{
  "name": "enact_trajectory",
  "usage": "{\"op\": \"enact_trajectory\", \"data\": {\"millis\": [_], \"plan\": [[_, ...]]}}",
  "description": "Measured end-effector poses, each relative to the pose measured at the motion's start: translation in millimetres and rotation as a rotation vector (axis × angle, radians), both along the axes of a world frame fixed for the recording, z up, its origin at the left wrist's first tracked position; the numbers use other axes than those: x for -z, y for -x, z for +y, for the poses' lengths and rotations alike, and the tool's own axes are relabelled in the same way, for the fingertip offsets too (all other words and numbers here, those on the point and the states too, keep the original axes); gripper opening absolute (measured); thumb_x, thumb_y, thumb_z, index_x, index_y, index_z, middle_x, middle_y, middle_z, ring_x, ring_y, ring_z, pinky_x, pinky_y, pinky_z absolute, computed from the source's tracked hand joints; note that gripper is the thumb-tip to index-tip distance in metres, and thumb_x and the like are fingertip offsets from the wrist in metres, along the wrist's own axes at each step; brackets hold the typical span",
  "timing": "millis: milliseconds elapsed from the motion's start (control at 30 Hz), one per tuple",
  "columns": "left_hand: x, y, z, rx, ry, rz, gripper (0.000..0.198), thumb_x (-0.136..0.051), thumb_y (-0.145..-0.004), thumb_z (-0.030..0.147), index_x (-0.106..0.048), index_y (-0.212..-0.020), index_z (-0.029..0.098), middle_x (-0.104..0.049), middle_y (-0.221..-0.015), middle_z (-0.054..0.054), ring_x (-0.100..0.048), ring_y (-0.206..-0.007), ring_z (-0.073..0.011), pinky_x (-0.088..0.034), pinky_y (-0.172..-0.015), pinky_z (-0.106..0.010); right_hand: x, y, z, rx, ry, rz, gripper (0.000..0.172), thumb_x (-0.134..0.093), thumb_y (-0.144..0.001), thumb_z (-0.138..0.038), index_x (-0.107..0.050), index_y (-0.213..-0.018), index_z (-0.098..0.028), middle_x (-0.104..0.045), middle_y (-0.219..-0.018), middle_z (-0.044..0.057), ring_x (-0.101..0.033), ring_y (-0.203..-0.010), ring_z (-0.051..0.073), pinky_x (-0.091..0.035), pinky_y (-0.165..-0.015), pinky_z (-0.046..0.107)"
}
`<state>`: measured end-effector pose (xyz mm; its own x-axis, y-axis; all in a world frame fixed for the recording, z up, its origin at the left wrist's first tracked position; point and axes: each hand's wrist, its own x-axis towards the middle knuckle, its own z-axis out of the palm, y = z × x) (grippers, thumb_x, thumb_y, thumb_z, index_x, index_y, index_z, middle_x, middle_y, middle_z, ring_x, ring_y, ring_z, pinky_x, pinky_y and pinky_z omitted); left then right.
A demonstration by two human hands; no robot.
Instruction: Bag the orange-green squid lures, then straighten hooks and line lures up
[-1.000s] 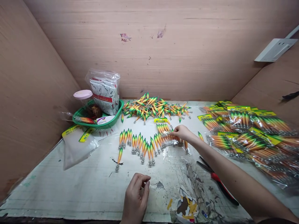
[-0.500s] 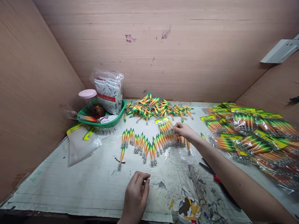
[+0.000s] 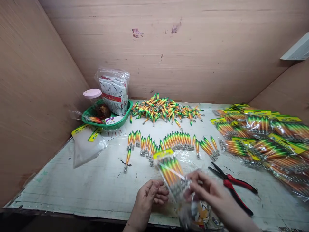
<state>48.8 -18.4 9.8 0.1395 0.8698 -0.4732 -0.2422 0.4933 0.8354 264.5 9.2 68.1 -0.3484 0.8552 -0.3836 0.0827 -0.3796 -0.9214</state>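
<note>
A clear bag of fishing lures (image 3: 171, 172), with a yellow header on top and several green-and-orange squid jigs inside, tilts over the near part of the table. My right hand (image 3: 205, 188), somewhat blurred, grips its lower right side. Close to the bag's left edge, my left hand (image 3: 151, 195) has its fingers loosely curled and apart, and holds nothing visible. Behind the bag runs a row of loose lures (image 3: 177, 140) with metal hook crowns toward me; the bag hides part of it.
A heap of lures (image 3: 161, 109) lies by the back wall. Filled bags (image 3: 272, 141) pile up at right. Red-handled pliers (image 3: 229, 182) lie beside my right hand. At left are a green basket (image 3: 118, 124) with packets and a lidded jar, and unfilled bags (image 3: 85, 149).
My right hand has drawn the bag of lures from above the row toward me and down. My left hand has turned and opened beside it. The pliers are now uncovered.
</note>
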Motion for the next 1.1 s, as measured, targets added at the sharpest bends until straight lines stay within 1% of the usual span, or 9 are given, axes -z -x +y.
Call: {"op": "enact_trajectory", "data": {"millis": [133, 233, 533, 633, 733, 800, 867, 967, 1100], "plan": [[17.2, -4.9, -18.3, 0.061, 0.158, 0.037, 0.057, -0.072, -0.057, 0.067, -0.053, -0.072, 0.015, -0.064, -0.058, -0.002, -0.062, -0.052, -0.0133, -0.047, -0.051, -0.023, 43.2, 9.1, -46.9, 0.014, 0.149, 0.098, 0.040, -0.065, -0.076, -0.058, -0.054, -0.080, -0.020, -0.061, -0.073, 0.002, -0.063, -0.067, 0.015, -0.051, -0.063, 0.027], [21.9, -4.9, -14.7, 0.035, 0.181, 0.146, 0.056, -0.075, -0.053, 0.064, -0.049, -0.068, 0.016, -0.058, -0.050, 0.002, -0.058, -0.046, -0.0118, -0.044, -0.044, -0.021, 66.2, 18.9, -47.8, 0.093, 0.188, 0.123, 0.047, -0.070, -0.068, -0.062, -0.050, -0.070, -0.020, -0.059, -0.069, 0.000, -0.060, -0.063, 0.014, -0.049, -0.058, 0.025], [7.4, 6.4, 78.6, -0.062, 0.009, 0.405, 0.035, -0.069, -0.073, 0.024, -0.042, -0.095, 0.018, -0.054, -0.048, 0.009, -0.055, -0.040, -0.0119, -0.044, -0.039, -0.019, 59.5, 52.2, 38.5, 0.196, 0.094, 0.031, 0.054, -0.072, -0.055, -0.065, -0.042, -0.068, -0.022, -0.060, -0.061, -0.003, -0.061, -0.056, 0.014, -0.053, -0.061, 0.031], [8.4, 10.2, 88.1, -0.094, -0.049, 0.472, 0.039, -0.061, -0.078, 0.018, -0.039, -0.109, 0.016, -0.053, -0.052, 0.010, -0.055, -0.041, -0.0106, -0.046, -0.042, -0.019, 67.8, 57.6, 50.7, 0.179, 0.071, -0.023, 0.052, -0.068, -0.058, -0.066, -0.040, -0.068, -0.022, -0.061, -0.055, -0.002, -0.060, -0.050, 0.014, -0.049, -0.053, 0.028], [10.8, 18.4, 76.1, -0.088, -0.061, 0.503, 0.049, -0.057, -0.080, 0.021, -0.032, -0.122, 0.014, -0.053, -0.060, 0.008, -0.058, -0.045, -0.0127, -0.049, -0.045, -0.023, 74.0, 52.3, 43.1, 0.140, 0.083, -0.098, 0.044, -0.068, -0.063, -0.058, -0.042, -0.067, -0.023, -0.055, -0.048, -0.005, -0.054, -0.041, 0.014, -0.041, -0.042, 0.024], [11.3, 25.7, 59.5, -0.115, -0.148, 0.632, 0.054, -0.055, -0.081, 0.025, -0.030, -0.128, 0.014, -0.056, -0.072, 0.004, -0.060, -0.050, -0.0135, -0.051, -0.049, -0.027, 72.0, 42.1, 31.9, 0.110, -0.031, -0.253, 0.035, -0.069, -0.068, -0.048, -0.045, -0.067, -0.022, -0.052, -0.050, -0.006, -0.050, -0.042, 0.012, -0.036, -0.041, 0.023], [10.2, 31.3, 40.4, -0.150, -0.326, 0.848, 0.050, -0.052, -0.082, 0.027, -0.036, -0.128, 0.016, -0.057, -0.086, -0.002, -0.061, -0.058, -0.0141, -0.052, -0.056, -0.031, 65.6, 30.3, 21.4, 0.080, -0.298, -0.467, 0.025, -0.065, -0.075, -0.039, -0.049, -0.069, -0.021, -0.053, -0.058, -0.003, -0.048, -0.047, 0.012, -0.036, -0.045, 0.024], [7.1, 29.7, 15.6, -0.076, -0.552, 1.033, 0.028, -0.051, -0.082, 0.029, -0.055, -0.109, 0.019, -0.059, -0.090, -0.005, -0.060, -0.070, -0.0171, -0.052, -0.065, -0.034, 54.9, 21.6, 12.5, -0.049, -0.695, -0.603, 0.015, -0.052, -0.088, -0.027, -0.054, -0.075, -0.020, -0.056, -0.072, 0.001, -0.051, -0.057, 0.013, -0.041, -0.053, 0.025], [8.4, 11.8, 2.1, -0.007, -0.389, 0.915, 0.022, -0.058, -0.078, 0.029, -0.054, -0.098, 0.020, -0.063, -0.070, 0.000, -0.060, -0.061, -0.0171, -0.050, -0.061, -0.031, 55.7, 38.4, 10.7, -0.331, -0.974, -0.521, 0.016, -0.047, -0.091, -0.014, -0.060, -0.084, -0.019, -0.060, -0.077, 0.005, -0.055, -0.074, 0.017, -0.045, -0.061, 0.026]]}}
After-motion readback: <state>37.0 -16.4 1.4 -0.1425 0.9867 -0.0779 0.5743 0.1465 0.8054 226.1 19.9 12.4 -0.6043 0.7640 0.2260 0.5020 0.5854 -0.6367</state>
